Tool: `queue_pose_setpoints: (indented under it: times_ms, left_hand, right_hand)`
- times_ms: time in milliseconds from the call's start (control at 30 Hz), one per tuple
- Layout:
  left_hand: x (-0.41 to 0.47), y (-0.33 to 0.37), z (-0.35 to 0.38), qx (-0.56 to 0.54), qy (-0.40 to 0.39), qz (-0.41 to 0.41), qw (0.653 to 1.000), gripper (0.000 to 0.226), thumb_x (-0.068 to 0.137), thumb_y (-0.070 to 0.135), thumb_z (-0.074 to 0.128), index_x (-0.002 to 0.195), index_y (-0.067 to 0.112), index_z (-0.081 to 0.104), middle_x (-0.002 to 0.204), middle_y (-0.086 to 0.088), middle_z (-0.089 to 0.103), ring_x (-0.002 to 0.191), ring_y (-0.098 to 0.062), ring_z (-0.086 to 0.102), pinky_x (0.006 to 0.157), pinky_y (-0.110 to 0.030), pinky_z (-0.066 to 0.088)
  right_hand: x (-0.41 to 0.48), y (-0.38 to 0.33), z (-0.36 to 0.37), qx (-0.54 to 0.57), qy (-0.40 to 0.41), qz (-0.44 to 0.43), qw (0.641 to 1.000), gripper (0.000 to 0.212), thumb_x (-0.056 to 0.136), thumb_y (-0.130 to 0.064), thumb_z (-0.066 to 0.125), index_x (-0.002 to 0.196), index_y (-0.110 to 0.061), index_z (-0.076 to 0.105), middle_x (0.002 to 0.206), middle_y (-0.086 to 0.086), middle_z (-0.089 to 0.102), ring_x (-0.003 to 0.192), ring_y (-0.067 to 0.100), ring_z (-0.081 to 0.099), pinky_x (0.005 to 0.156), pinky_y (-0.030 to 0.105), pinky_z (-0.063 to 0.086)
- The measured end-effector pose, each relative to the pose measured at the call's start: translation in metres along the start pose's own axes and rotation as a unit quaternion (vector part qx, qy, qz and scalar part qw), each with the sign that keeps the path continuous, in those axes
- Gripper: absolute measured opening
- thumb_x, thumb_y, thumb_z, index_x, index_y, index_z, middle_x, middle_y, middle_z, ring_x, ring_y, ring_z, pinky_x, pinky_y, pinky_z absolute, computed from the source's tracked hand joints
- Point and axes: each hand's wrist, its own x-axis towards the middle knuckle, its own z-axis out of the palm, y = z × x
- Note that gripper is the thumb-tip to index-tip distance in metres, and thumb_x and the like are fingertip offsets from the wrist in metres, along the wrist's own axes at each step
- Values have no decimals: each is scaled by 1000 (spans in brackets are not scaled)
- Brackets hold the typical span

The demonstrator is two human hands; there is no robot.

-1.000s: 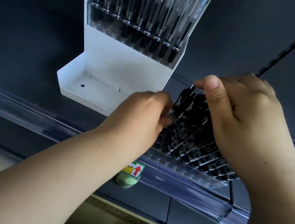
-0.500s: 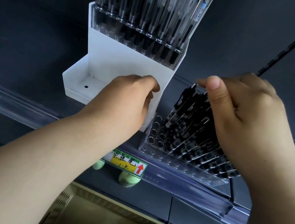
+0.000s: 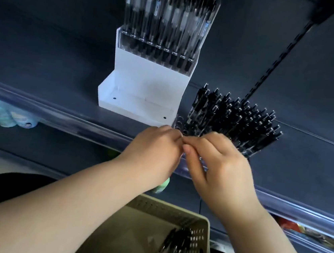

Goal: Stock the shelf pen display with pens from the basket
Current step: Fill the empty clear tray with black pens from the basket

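Note:
A clear pen display [image 3: 185,126] stands on the dark shelf, packed with upright black pens [image 3: 237,122]; a few front-left holes hold none. My left hand [image 3: 155,148] and my right hand [image 3: 217,167] are below it, in front of the shelf's clear edge strip, with curled fingers and fingertips meeting. The fingers hide whatever may be between them. My right hand covers the display's front edge. The beige perforated basket [image 3: 198,223] sits low in the view with several black pens [image 3: 170,249] inside.
A white stand [image 3: 146,82] holding a row of clear-barrelled pens stands left of the clear display, its front tray bare. A clear price rail [image 3: 59,112] runs along the shelf edge. Pale bottles [image 3: 3,116] lie under the shelf at left.
My left hand has left the white stand and my right hand has come off the pen tops. Both have dropped to the shelf edge and met. The view has tilted down, showing more basket.

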Motion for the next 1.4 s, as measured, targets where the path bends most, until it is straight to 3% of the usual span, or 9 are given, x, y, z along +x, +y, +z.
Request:
queue_pose_setpoints:
  times_ms: [133, 200, 300, 567, 767, 933, 1033, 1200, 1400]
  left_hand:
    - [-25, 16, 9, 71, -99, -5, 993, 22, 89, 19, 53, 109, 13, 60, 106, -2, 57, 104, -25, 51, 82, -34, 41]
    - [-41, 18, 21, 73, -153, -37, 985, 25, 93, 19, 46, 116, 18, 54, 112, 0, 54, 112, -23, 47, 86, -33, 39]
    - [-71, 26, 51, 23, -230, -109, 967, 27, 91, 14, 47, 117, 19, 54, 115, -1, 54, 112, -24, 49, 78, -33, 41]
    - [-146, 50, 124, -88, -395, -279, 871, 32, 96, 14, 41, 125, 10, 55, 135, -12, 49, 122, -27, 48, 102, -28, 38]
    - [-144, 46, 145, -178, -364, -385, 829, 28, 94, 9, 47, 119, 9, 59, 125, -11, 58, 115, -26, 54, 92, -23, 41]
    - [-146, 47, 173, -221, -376, -428, 791, 20, 91, 19, 56, 103, 7, 67, 113, -13, 65, 107, -25, 58, 87, -25, 42]
    - [-151, 53, 184, -274, -387, -444, 760, 15, 88, 15, 56, 91, 9, 70, 103, -12, 69, 94, -18, 60, 84, -29, 45]
    - [-152, 53, 188, -292, -400, -459, 738, 15, 84, 25, 61, 86, 14, 71, 94, -6, 72, 92, -21, 65, 76, -24, 45]
    - [-150, 49, 181, -267, -378, -491, 738, 10, 84, 25, 64, 84, 15, 61, 107, -12, 67, 100, -26, 61, 79, -27, 44]
  right_hand:
    - [-43, -9, 16, -7, -61, 81, 995, 31, 92, -32, 42, 105, -17, 67, 86, 0, 63, 75, 23, 62, 56, 33, 52]
    - [-67, -11, 26, -2, -121, 163, 979, 28, 93, -31, 45, 108, -19, 66, 93, 1, 63, 79, 24, 63, 59, 36, 53]
    - [-104, -12, 43, 0, -248, 302, 921, 25, 94, -25, 46, 110, -17, 63, 106, 5, 60, 92, 26, 60, 77, 35, 51]
    - [-174, -32, 85, 67, -441, 489, 750, 30, 93, -13, 44, 117, -9, 63, 121, 10, 62, 114, 27, 55, 89, 24, 42]
    - [-171, -17, 100, 90, -428, 569, 696, 33, 95, -15, 43, 125, -5, 54, 129, 12, 55, 120, 25, 50, 93, 25, 40]
    - [-172, -9, 118, 119, -439, 584, 673, 35, 98, -8, 36, 130, 1, 47, 135, 17, 49, 125, 26, 47, 78, 10, 45]
    - [-172, -10, 124, 110, -449, 579, 671, 34, 100, -12, 34, 128, -1, 49, 133, 15, 50, 123, 28, 47, 100, 32, 42]
    - [-185, 0, 143, 118, -462, 587, 655, 48, 88, -43, 55, 117, -6, 58, 118, 13, 60, 108, 26, 58, 82, 25, 43]
    - [-192, -2, 152, 186, -438, 616, 628, 46, 82, -42, 63, 104, -3, 65, 103, 15, 67, 83, 22, 60, 70, 27, 45]
